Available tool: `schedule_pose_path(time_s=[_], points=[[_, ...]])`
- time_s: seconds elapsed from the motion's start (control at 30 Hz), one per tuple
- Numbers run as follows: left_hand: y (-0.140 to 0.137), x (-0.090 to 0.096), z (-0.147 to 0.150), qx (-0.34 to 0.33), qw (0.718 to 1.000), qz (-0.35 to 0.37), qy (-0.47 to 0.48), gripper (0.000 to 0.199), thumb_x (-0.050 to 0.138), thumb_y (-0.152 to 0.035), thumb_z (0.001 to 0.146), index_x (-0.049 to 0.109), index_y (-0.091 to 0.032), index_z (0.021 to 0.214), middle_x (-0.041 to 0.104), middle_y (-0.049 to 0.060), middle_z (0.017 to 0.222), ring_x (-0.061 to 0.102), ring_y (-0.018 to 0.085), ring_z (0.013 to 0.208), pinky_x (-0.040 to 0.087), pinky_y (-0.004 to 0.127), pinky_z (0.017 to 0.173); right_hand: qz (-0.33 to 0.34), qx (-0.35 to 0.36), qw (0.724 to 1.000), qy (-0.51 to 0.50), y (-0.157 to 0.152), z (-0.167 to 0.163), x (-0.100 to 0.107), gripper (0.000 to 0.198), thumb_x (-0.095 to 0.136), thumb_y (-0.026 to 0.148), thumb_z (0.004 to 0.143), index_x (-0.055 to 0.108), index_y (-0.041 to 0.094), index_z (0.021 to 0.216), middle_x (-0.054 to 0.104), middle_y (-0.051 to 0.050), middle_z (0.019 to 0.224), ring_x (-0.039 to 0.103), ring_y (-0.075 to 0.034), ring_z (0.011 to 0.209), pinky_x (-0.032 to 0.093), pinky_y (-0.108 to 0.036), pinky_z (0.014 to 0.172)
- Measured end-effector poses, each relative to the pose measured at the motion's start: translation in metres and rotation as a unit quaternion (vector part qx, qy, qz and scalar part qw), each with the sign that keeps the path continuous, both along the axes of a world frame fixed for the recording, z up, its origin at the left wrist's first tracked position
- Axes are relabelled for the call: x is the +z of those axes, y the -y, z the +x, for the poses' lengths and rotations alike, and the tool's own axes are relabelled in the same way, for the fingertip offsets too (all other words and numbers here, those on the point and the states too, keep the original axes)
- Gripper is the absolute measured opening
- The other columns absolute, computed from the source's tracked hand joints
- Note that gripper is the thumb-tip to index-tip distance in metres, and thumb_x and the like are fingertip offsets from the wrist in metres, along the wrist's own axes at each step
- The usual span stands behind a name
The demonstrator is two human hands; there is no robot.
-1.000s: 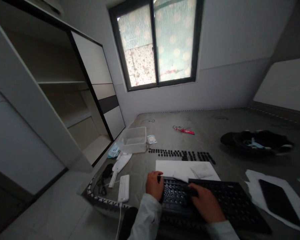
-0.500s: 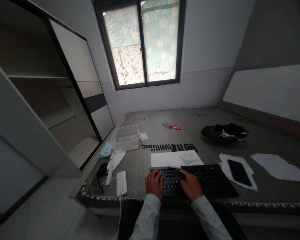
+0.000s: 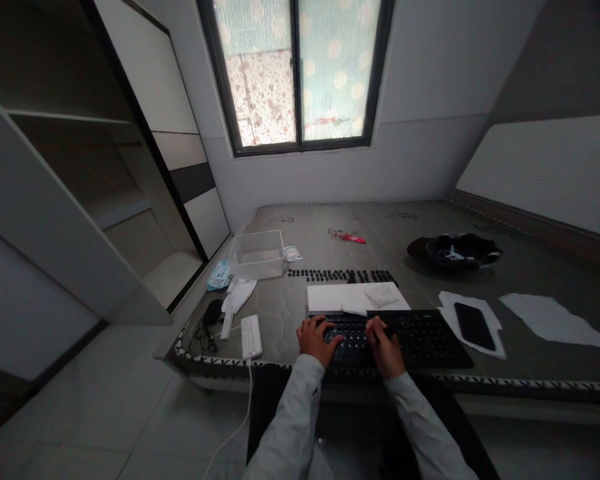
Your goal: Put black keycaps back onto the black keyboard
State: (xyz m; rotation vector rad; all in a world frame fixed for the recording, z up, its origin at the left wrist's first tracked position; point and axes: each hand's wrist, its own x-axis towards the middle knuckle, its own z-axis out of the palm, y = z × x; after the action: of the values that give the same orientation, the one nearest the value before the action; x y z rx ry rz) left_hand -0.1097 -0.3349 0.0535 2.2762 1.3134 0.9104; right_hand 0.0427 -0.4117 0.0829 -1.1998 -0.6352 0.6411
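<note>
A black keyboard [image 3: 430, 340] lies along the near edge of the mattress, its left part covered with switches or bare key positions. My left hand [image 3: 317, 339] rests on its left end, fingers spread and thumb apart, holding nothing I can see. Over the middle of the keyboard is my right hand [image 3: 386, 350], with fingers curled up and pinched together. A small black object, mostly hidden, shows beside those fingers; its kind is unclear. Behind the keyboard are a white sheet [image 3: 330, 297] and a crumpled white wipe [image 3: 381, 295]. Rows of loose black keycaps [image 3: 325, 275] lie farther back.
Left on the mattress stand a clear plastic bin [image 3: 260, 257], a blue packet [image 3: 219, 275], a white power strip [image 3: 251, 337] and a dark cable [image 3: 207, 333]. A phone [image 3: 474, 325] on paper and a black cap [image 3: 455, 253] are to the right. Red-strapped keys [image 3: 350, 237] lie beyond.
My right hand has turned and its fingers have lifted and curled, with the black object swung to the right. My left hand's fingers have spread wider. The view has tilted down.
</note>
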Motion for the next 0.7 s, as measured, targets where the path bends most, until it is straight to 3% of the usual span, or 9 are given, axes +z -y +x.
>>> schedule_pose_path(time_s=[0.1, 0.23, 0.37, 0.43, 0.5, 0.7], points=[[0.002, 0.002, 0.001, 0.002, 1.0, -0.014, 0.0, 0.032, 0.082, -0.043, 0.068, 0.071, -0.036, 0.096, 0.064, -0.003, 0.119, 0.052, 0.025, 0.113, 0.037, 0.045, 0.095, 0.063, 0.03, 0.99, -0.122, -0.004, -0.007, 0.002, 0.044, 0.073, 0.059, 0.072, 0.055, 0.021, 0.061, 0.042, 0.005, 0.057, 0.032, -0.009, 0.053, 0.03, -0.026, 0.052], [0.004, 0.005, 0.002, 0.001, 1.0, -0.023, -0.004, 0.034, 0.083, -0.042, 0.065, 0.07, -0.034, 0.095, 0.064, -0.004, 0.119, 0.052, 0.025, 0.113, 0.036, 0.045, 0.096, 0.089, 0.086, 0.973, -0.196, -0.01, -0.013, 0.006, 0.043, 0.076, 0.056, 0.07, 0.053, 0.021, 0.057, 0.034, 0.006, 0.05, 0.027, -0.01, 0.05, 0.028, -0.025, 0.048], [0.005, 0.006, 0.001, 0.004, 1.0, -0.023, -0.006, 0.016, 0.072, -0.032, 0.079, 0.07, -0.034, 0.095, 0.064, -0.003, 0.119, 0.051, 0.024, 0.114, 0.035, 0.044, 0.097, 0.111, 0.129, 0.963, -0.21, -0.023, -0.017, 0.012, 0.039, 0.07, 0.05, 0.078, 0.05, 0.023, 0.058, 0.029, 0.006, 0.05, 0.027, -0.011, 0.05, 0.03, -0.026, 0.048], [0.005, 0.006, 0.001, 0.008, 0.999, -0.028, -0.015, 0.021, 0.06, -0.019, 0.086, 0.07, -0.034, 0.097, 0.064, -0.004, 0.121, 0.051, 0.021, 0.115, 0.035, 0.042, 0.098, 0.108, 0.131, 0.963, -0.209, -0.033, -0.019, 0.012, 0.038, 0.07, 0.049, 0.078, 0.049, 0.023, 0.059, 0.029, 0.006, 0.051, 0.028, -0.011, 0.05, 0.032, -0.027, 0.049], [0.005, 0.005, 0.001, 0.012, 0.999, -0.037, -0.021, 0.029, 0.053, -0.012, 0.087, 0.069, -0.034, 0.098, 0.064, -0.005, 0.122, 0.05, 0.02, 0.115, 0.036, 0.041, 0.098, 0.1, 0.133, 0.963, -0.211, -0.043, -0.02, 0.011, 0.038, 0.073, 0.05, 0.075, 0.05, 0.023, 0.06, 0.03, 0.006, 0.052, 0.028, -0.011, 0.05, 0.033, -0.027, 0.049], [0.004, 0.006, 0.003, 0.016, 0.999, -0.043, -0.01, 0.027, 0.05, -0.012, 0.087, 0.068, -0.03, 0.095, 0.066, -0.003, 0.12, 0.051, 0.02, 0.113, 0.036, 0.041, 0.097, 0.082, 0.141, 0.96, -0.229, -0.058, -0.023, 0.002, 0.042, 0.075, 0.053, 0.072, 0.049, 0.023, 0.06, 0.03, 0.007, 0.051, 0.03, -0.01, 0.05, 0.034, -0.025, 0.048]])
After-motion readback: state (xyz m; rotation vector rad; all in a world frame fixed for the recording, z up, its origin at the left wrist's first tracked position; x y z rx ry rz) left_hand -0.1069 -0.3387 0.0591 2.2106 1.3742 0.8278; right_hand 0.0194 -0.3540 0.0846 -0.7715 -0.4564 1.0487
